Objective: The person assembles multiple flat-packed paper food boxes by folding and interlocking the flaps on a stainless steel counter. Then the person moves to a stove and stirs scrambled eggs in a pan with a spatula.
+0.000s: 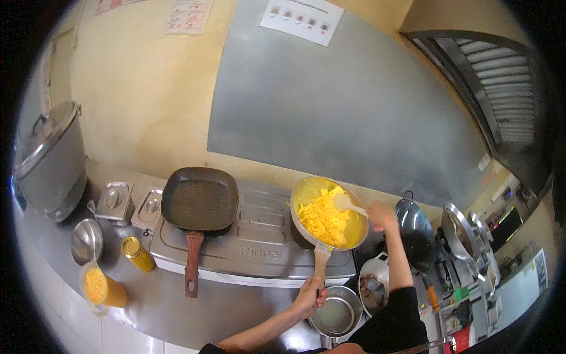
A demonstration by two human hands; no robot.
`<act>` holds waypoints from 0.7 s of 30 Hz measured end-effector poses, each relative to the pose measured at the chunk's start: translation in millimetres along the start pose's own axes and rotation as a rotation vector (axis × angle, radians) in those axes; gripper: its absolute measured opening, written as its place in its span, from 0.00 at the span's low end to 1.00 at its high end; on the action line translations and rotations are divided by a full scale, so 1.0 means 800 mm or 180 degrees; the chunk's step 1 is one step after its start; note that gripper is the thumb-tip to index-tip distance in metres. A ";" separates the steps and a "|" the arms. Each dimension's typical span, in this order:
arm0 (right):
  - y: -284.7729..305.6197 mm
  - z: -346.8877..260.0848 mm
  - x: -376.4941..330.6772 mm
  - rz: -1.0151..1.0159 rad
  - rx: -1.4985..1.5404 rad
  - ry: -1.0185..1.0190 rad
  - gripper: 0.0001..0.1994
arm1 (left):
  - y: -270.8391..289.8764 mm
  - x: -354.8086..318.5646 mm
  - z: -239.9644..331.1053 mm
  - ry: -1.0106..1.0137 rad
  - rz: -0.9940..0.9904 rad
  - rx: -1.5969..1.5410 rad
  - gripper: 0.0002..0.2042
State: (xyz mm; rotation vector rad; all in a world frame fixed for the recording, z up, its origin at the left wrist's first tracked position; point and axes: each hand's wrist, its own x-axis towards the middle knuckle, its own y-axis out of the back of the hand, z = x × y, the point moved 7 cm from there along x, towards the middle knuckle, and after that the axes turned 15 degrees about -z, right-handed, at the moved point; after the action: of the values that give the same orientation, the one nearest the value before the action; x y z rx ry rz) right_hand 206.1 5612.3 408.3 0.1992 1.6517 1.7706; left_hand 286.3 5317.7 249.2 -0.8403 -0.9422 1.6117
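A pan with a yellow-coated inside sits on the right burner of the stove. My left hand is closed round its pale handle, which points toward me. Soft scrambled eggs are heaped in the middle of the pan. My right hand grips a light-coloured spatula from the right side. The spatula's blade lies against the upper right of the eggs, so part of it is hidden.
A square grill pan stands on the left burner of the metal stove. Left of it are lidded steel containers, a yellow can and a jug of orange-yellow mix. A saucepan and a wok are close by my arms.
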 end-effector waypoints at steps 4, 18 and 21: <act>-0.018 -0.021 -0.034 0.1089 -0.0542 0.0047 0.14 | -0.001 -0.008 0.001 0.0226 0.0085 0.0171 0.11; -0.029 -0.154 -0.152 0.0214 -0.1344 0.0608 0.08 | -0.004 -0.010 0.006 0.0348 0.0011 0.0196 0.13; -0.053 -0.175 -0.063 0.0899 -0.0781 0.0356 0.08 | -0.009 -0.009 0.006 0.0208 -0.0035 0.0214 0.13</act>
State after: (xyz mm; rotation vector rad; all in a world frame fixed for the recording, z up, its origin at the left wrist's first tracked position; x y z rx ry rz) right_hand 182.7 5466.7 361.4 0.2332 1.5223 2.2152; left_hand 286.2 5310.5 258.1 -0.8351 -0.8407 1.5884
